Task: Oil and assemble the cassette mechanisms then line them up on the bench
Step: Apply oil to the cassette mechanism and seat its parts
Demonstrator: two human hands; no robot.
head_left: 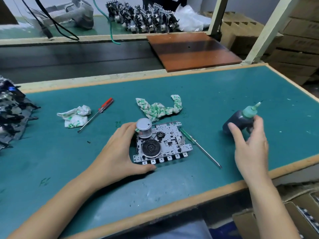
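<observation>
Stamped steel, the cassette mechanism (163, 144) lies mid-bench (224, 94), the left hand (119, 150) gripping its left edge. It looks stiff, light and sharp-tabbed: hold by the edges. The right hand (250, 144), fingers relaxed, touches the oil bottle (239, 119) nearby.

Red screwdriver (96, 114); crumpled rags (159, 109)

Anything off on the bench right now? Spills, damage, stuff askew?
Nothing spilled or broken shows. The oil bottle tilts, nozzle up and away, at the right hand; no oil shows on the mat. The left hand holds the mechanism, which lies slightly askew. Two crumpled rags lie behind.
</observation>
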